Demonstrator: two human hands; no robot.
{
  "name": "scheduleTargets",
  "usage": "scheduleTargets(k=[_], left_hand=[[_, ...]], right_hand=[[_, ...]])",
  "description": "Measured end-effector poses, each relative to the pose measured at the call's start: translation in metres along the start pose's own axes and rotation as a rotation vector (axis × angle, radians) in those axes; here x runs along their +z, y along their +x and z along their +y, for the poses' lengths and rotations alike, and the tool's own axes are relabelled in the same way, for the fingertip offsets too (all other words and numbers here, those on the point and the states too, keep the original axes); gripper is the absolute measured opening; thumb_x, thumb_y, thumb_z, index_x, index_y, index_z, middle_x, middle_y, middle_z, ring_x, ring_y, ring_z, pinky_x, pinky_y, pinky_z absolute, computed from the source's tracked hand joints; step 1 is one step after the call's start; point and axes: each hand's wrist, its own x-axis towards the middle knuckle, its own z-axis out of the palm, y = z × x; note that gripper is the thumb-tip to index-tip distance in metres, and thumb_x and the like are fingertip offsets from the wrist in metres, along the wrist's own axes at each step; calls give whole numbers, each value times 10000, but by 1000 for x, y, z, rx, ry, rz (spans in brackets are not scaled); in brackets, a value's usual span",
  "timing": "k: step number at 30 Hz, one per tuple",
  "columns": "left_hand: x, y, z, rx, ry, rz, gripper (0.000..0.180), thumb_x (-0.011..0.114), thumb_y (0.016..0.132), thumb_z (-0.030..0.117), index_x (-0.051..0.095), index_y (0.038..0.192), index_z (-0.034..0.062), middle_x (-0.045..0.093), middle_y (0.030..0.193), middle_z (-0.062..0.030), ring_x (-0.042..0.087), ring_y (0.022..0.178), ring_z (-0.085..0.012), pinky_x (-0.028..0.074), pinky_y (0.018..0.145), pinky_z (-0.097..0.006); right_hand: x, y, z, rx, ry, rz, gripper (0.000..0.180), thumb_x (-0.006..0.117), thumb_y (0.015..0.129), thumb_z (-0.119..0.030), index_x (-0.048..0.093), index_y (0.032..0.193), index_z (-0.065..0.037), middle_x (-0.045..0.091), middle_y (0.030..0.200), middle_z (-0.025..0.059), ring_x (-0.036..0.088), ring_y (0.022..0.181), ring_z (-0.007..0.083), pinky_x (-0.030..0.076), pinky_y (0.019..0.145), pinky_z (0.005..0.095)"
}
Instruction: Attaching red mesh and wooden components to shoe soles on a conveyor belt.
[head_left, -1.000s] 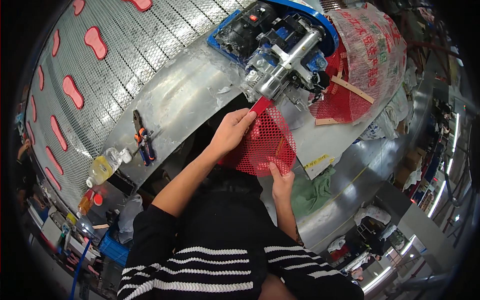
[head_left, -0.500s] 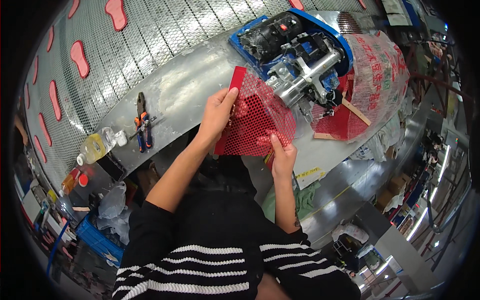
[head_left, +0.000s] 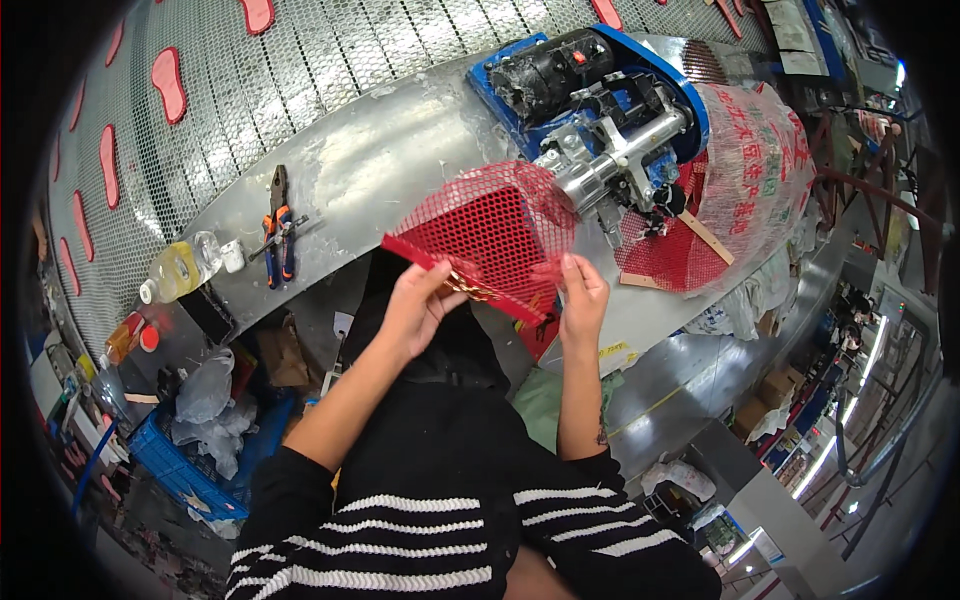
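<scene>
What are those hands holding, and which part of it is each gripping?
A red mesh piece with a solid red strip along one edge: the left hand holds that strip, the right hand pinches the mesh's right side.

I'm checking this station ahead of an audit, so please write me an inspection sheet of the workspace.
Surface: grey metal bench, scuffed.
Things in hand: red mesh piece with a solid red strip along its near edge.
Clutter: pliers and a bottle of yellow liquid at left.
Hands: left hand grips the strip; right hand pinches the mesh's right side.
Cables: blue line at lower left, cable or hose unclear.
Surroundings: machine, woven sack, metal mesh belt with pink sole-shaped pieces.
</scene>
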Motion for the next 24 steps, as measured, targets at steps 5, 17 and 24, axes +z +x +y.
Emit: scheduleTargets(k=[5, 17, 24], left_hand=[[7, -9, -37, -182, -328, 6, 187, 607, 977, 134, 621, 1124, 20, 675, 1163, -124, 655, 1104, -253, 507, 1038, -438], [22, 15, -54, -114, -843, 22, 242, 606, 979, 152, 613, 1175, 11, 657, 1193, -157, 610, 1173, -288, 510, 1054, -391], [26, 20, -40, 15, -869, 11, 237, 606, 978, 170, 627, 1142, 1, 665, 1183, -154, 602, 1186, -292, 521, 1040, -386]], right_hand=[[-31, -11, 0, -53, 116, -5, 271, 505, 1034, -180, 642, 979, 46, 711, 920, 117, 686, 798, 168, 539, 758, 290], [38, 3, -29, -121, -206, -14, 186, 628, 973, -124, 662, 915, 50, 715, 796, 88, 648, 650, 94, 457, 612, 213], [88, 12, -44, -109, -373, 35, 311, 628, 977, -225, 692, 819, 35, 686, 656, 69, 570, 484, 80, 418, 444, 246]])
